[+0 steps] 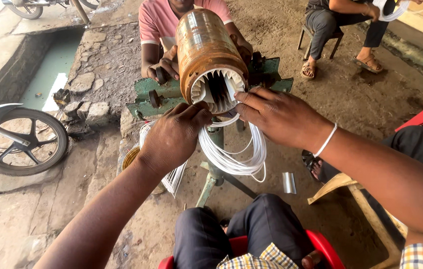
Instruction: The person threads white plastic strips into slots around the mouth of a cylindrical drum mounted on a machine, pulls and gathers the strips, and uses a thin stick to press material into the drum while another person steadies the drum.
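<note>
White wire coil hung under the rusty metal tube (it sat on a green stand). I saw my left hand pinching the wire, my right hand with fingers spread on the tube's mouth.

No packages, labels, signs or screens in view

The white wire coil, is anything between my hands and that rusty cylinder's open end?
Nothing visible blocks it. The left hand and right hand both rest at the slotted mouth of the rusty cylinder, with the white wire coil hanging just below them. The co-worker's hand is behind, at the green stand.
</note>
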